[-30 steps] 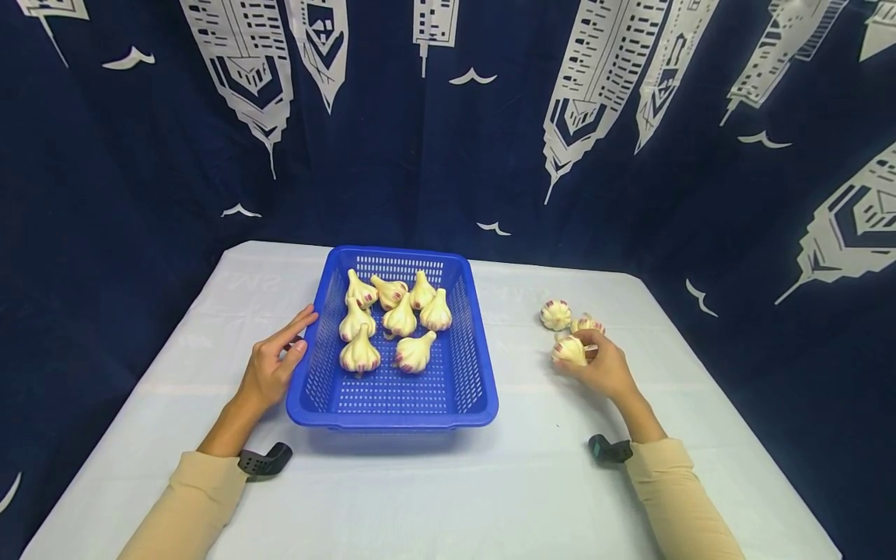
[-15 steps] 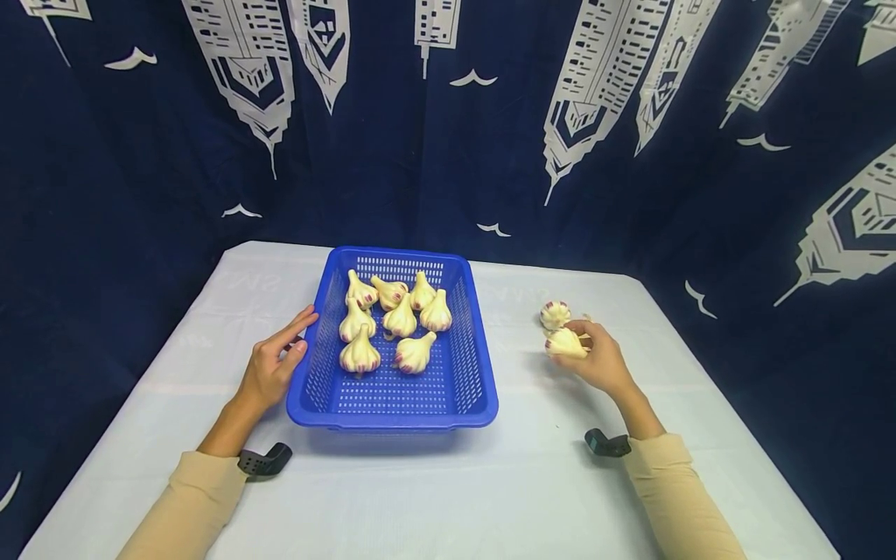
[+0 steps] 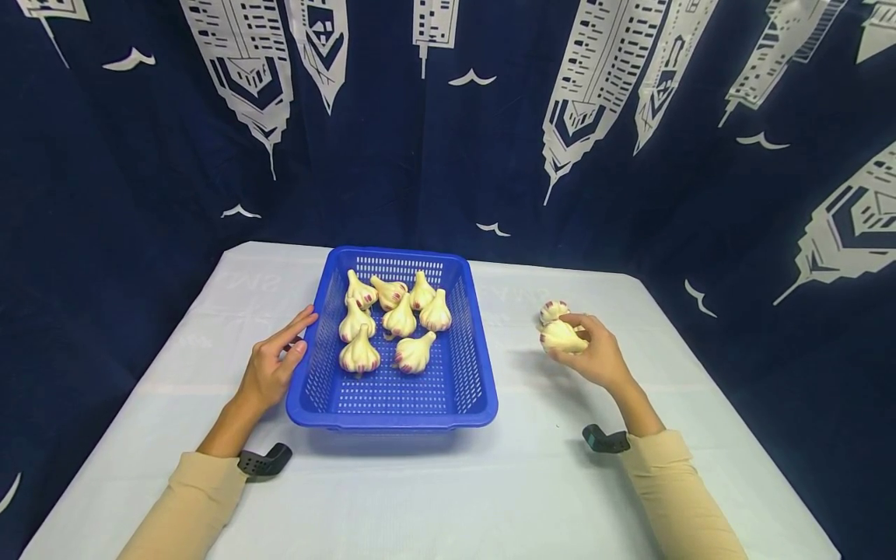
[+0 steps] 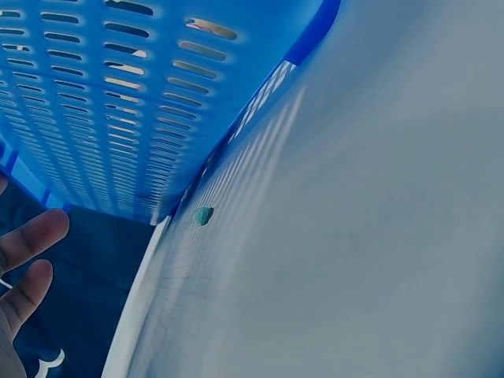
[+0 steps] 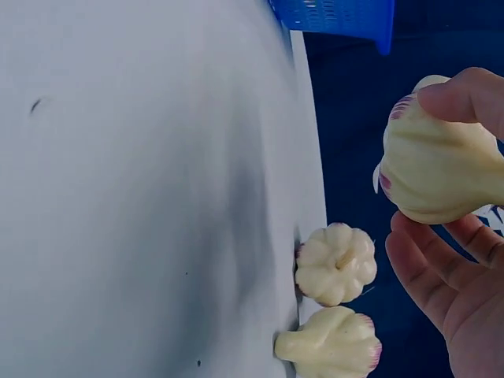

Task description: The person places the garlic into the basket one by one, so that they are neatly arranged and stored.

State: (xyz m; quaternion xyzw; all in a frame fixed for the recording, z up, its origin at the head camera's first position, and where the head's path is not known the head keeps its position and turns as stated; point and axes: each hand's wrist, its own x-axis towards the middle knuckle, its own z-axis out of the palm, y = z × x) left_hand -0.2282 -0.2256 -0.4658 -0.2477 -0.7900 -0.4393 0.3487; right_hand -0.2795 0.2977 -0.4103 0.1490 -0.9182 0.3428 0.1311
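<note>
Between the thumb and fingers of my right hand [image 3: 602, 359] is a garlic bulb [image 3: 562, 337], raised above the right part of the table. The right wrist view shows this bulb [image 5: 441, 157] pale and purple-streaked, its neck towards the palm. Beyond it on the table lie two more bulbs, one garlic bulb [image 5: 336, 264] with its base facing the camera and another garlic bulb [image 5: 335, 346] on its side. My left hand [image 3: 269, 372] has its extended fingers at the left rim of a blue plastic basket [image 3: 392, 421]. Several garlic bulbs [image 3: 399, 316] lie inside, mostly towards its back.
A white cloth [image 3: 434, 505] covers the table. Behind it hangs a dark blue curtain [image 3: 420, 171] with white building prints. Each wrist carries a black camera, the left camera [image 3: 264, 460] near the basket's front corner. In the left wrist view, the slotted basket wall [image 4: 102, 102] fills the upper left.
My right hand has lifted its garlic bulb and drawn it slightly left and up, over the bulbs on the table. The left hand and basket stay put.
</note>
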